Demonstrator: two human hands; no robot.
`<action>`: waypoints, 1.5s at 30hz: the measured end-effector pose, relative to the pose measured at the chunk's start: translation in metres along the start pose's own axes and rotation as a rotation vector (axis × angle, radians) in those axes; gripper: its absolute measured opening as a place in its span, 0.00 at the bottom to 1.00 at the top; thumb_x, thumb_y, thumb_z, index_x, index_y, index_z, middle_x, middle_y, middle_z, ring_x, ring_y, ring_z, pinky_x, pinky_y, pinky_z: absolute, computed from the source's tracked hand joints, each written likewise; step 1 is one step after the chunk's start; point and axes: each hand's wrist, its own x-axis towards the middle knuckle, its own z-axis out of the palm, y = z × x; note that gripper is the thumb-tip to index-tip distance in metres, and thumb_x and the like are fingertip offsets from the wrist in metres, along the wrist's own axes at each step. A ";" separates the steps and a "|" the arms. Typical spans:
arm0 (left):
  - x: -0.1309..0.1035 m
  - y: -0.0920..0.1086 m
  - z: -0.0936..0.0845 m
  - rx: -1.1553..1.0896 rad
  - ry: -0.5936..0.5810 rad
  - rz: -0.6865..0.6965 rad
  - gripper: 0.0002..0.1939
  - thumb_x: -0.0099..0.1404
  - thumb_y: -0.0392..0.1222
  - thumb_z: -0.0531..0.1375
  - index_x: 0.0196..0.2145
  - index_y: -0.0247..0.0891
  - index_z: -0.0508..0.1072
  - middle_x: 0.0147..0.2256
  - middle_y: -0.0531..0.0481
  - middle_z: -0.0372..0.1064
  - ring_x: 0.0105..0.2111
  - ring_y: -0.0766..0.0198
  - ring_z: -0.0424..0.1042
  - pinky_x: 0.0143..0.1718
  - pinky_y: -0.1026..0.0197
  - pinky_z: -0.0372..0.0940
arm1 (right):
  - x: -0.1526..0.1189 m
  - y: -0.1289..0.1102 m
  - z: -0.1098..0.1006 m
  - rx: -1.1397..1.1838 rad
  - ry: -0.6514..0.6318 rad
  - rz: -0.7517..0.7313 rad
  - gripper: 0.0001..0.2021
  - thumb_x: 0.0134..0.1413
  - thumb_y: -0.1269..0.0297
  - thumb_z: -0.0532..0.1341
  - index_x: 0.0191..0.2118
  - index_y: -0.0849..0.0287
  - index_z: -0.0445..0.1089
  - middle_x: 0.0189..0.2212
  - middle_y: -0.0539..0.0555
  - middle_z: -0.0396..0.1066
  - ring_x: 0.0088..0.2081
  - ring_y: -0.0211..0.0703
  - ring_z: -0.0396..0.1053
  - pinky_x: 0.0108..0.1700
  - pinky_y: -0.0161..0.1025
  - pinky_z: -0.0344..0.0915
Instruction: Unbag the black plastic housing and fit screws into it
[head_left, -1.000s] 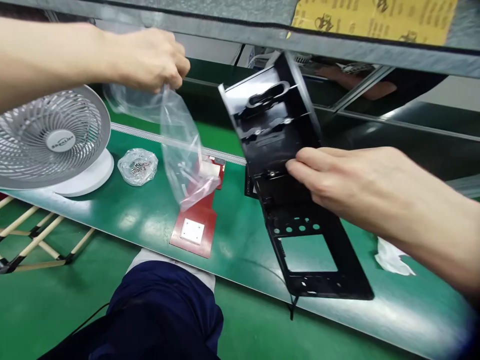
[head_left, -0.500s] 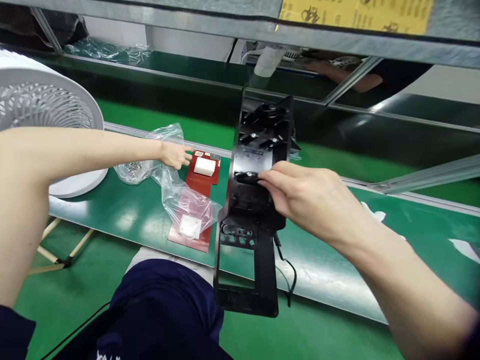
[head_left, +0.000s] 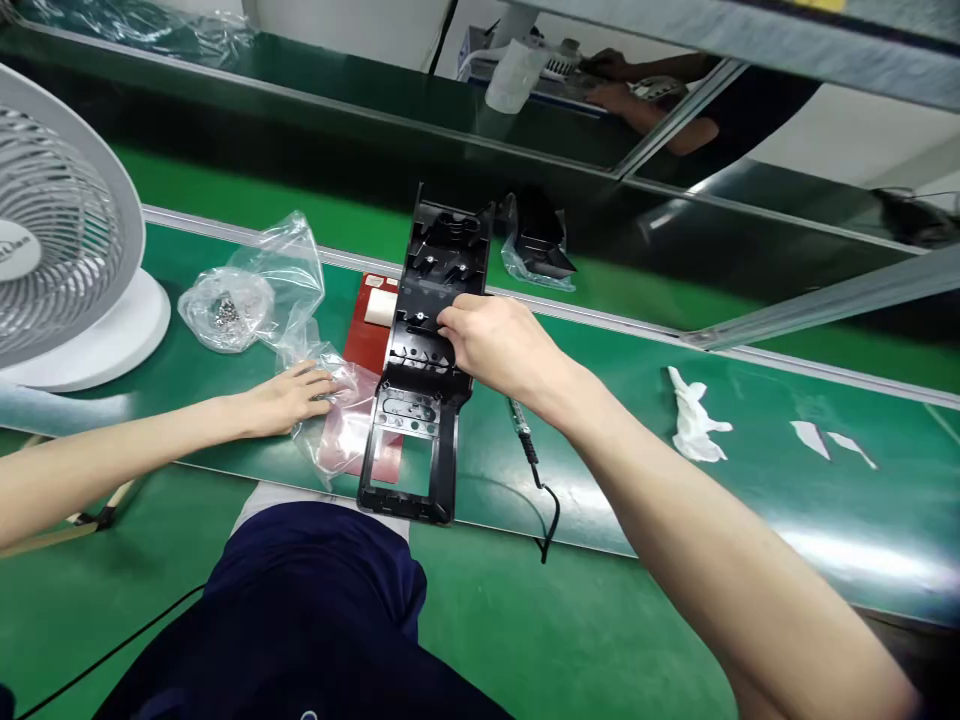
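A long black plastic housing (head_left: pixel 420 345), with a rectangular cut-out at its near end and bosses inside, is tilted over the bench's front edge. My right hand (head_left: pixel 499 340) grips it near the middle, thumb and fingers closed; the fingertips are partly hidden. My left hand (head_left: pixel 292 400) lies with its fingers stretched out on a clear plastic bag (head_left: pixel 345 400). Under the bag and the housing is a red mat (head_left: pixel 367 340), with a white block (head_left: pixel 380 308) at its far end. Small metal parts (head_left: pixel 227 310) sit in the bag's left part.
A white fan (head_left: pixel 90 330) stands at the left. Right of the housing lies a thin corded tool (head_left: pixel 523 430). Another black part in plastic (head_left: pixel 540 245) is beyond the bench's back rail. Crumpled white tissue (head_left: pixel 694 415) and white scraps (head_left: pixel 814 440) lie rightward. Another person's arms (head_left: pixel 637 105) show at the back.
My left hand has come back toward me from the mat's far end onto the bag. The housing and my right hand appear farther left and lower against the bench; the view has shifted too.
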 end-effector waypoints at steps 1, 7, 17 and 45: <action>-0.007 -0.005 0.006 -0.017 0.018 0.021 0.14 0.54 0.24 0.55 0.38 0.29 0.71 0.50 0.36 0.61 0.53 0.46 0.58 0.58 0.41 0.57 | 0.006 -0.002 0.004 0.007 -0.006 -0.006 0.07 0.62 0.77 0.54 0.40 0.68 0.69 0.38 0.56 0.66 0.39 0.49 0.66 0.31 0.37 0.47; -0.047 -0.020 0.011 -0.099 0.025 0.036 0.13 0.59 0.21 0.46 0.23 0.34 0.61 0.28 0.47 0.62 0.34 0.62 0.64 0.37 0.63 0.65 | 0.036 -0.017 0.032 0.016 0.002 -0.072 0.08 0.62 0.78 0.53 0.42 0.69 0.68 0.39 0.59 0.65 0.39 0.51 0.67 0.30 0.37 0.45; -0.002 -0.003 0.009 -0.019 0.182 -0.088 0.30 0.52 0.32 0.56 0.54 0.32 0.62 0.59 0.34 0.48 0.60 0.38 0.45 0.58 0.28 0.48 | 0.053 -0.017 0.042 0.010 -0.064 -0.006 0.08 0.63 0.76 0.53 0.42 0.67 0.68 0.39 0.56 0.64 0.39 0.49 0.66 0.32 0.37 0.49; -0.052 -0.016 0.013 -0.198 0.357 -0.011 0.13 0.55 0.19 0.44 0.29 0.30 0.62 0.39 0.43 0.64 0.40 0.56 0.66 0.44 0.47 0.68 | 0.075 -0.040 0.081 0.001 -0.117 0.020 0.17 0.60 0.82 0.41 0.46 0.71 0.64 0.41 0.64 0.62 0.40 0.51 0.64 0.29 0.39 0.45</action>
